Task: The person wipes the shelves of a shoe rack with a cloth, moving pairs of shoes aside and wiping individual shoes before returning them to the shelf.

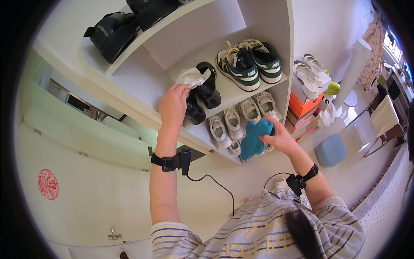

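My left hand [174, 101] pinches a crumpled piece of thin white paper or cloth [193, 77] between thumb and fingers. This white piece is at a pair of glossy black shoes [212, 95] on the middle shelf and hides part of them. In my right hand [280, 136] is a folded teal cloth [254, 140], held in front of the lower shelf. Behind the cloth, white sneakers [232, 123] stand in a row, some partly covered by it. Green and white Nike sneakers [241, 69] rest to the right of the black shoes.
The white shoe cabinet [289, 35] carries black leather shoes [113, 34] on its top shelf. Stacked shoeboxes [300, 105] with white sandals [307, 77] on top stand beside it. A blue stool [331, 150] is on the floor at right. Black cables [210, 177] run from both wrist straps.
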### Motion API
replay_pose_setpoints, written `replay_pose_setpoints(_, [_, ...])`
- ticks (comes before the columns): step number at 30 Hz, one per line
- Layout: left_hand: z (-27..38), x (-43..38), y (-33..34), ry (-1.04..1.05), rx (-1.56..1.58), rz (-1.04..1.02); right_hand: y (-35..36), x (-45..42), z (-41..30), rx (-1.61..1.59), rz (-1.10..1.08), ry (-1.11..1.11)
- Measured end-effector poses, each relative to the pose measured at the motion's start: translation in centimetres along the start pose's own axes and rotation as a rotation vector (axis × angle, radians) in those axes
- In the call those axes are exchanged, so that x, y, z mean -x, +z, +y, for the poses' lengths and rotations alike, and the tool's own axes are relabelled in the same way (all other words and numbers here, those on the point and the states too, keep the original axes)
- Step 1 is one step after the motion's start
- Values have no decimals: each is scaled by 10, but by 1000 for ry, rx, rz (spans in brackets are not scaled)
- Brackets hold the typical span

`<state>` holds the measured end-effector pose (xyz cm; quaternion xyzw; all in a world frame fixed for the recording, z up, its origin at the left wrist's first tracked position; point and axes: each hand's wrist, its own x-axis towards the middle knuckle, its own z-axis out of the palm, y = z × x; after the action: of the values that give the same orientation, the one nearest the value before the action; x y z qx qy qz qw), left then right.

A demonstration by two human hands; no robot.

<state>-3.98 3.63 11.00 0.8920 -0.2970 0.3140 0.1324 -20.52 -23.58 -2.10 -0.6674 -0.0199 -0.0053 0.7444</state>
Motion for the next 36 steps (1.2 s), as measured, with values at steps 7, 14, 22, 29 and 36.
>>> replay_pose_setpoints(7, [10, -30, -1, -30, 13, 174, 30, -35, -42, 97, -66, -44])
replay_pose_setpoints(14, [3, -68, -16, -4, 2, 451, 63, -85, -84, 330, 3, -392])
replay_pose_setpoints(22, [14, -57, -41, 180, 114, 278, 67, -165, -101, 200, -68, -387])
replay_pose_setpoints(29, [-8, -57, -28, 31, -335, 302, 68, -176, -117, -44, -28, -294])
replay_pose_setpoints(36, [-23, -65, 2, -220, -238, 70, 58, -194, -111, 9, 22, -222])
